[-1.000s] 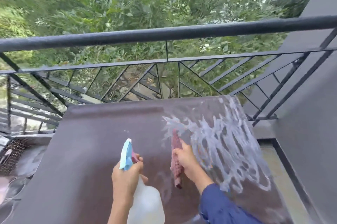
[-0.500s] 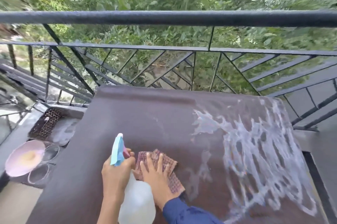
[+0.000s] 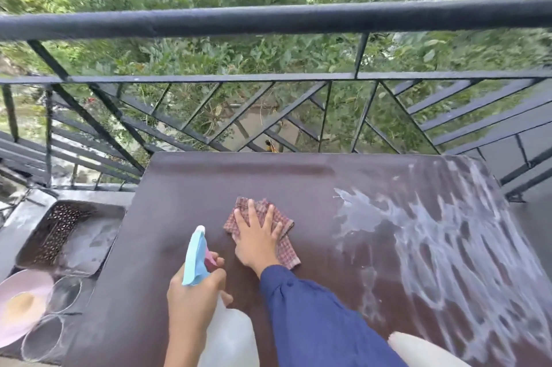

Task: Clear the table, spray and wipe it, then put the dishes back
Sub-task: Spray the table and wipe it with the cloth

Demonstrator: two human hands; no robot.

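Note:
A dark brown table [image 3: 185, 193] fills the lower view, its right half streaked with white foam [image 3: 442, 241]. My right hand [image 3: 257, 235] lies flat with spread fingers on a red checked cloth [image 3: 286, 250] near the table's middle. My left hand [image 3: 191, 301] grips the neck of a white spray bottle [image 3: 233, 339] with a blue nozzle [image 3: 194, 256], held upright just left of the cloth. A pink plate [image 3: 21, 304] and two glass bowls [image 3: 44, 336] sit off the table at the lower left.
A black metal railing [image 3: 268, 20] runs behind the table, with trees beyond. A dark perforated tray [image 3: 59, 232] rests on a ledge to the left. A grey wall [image 3: 531, 133] rises at the right. Something white [image 3: 418, 348] shows at the bottom edge.
My right hand slid the cloth leftward off the foamy half and then forward, now pressing it flat. The view swung left, bringing the plate and bowls into sight. The bottle stays held.

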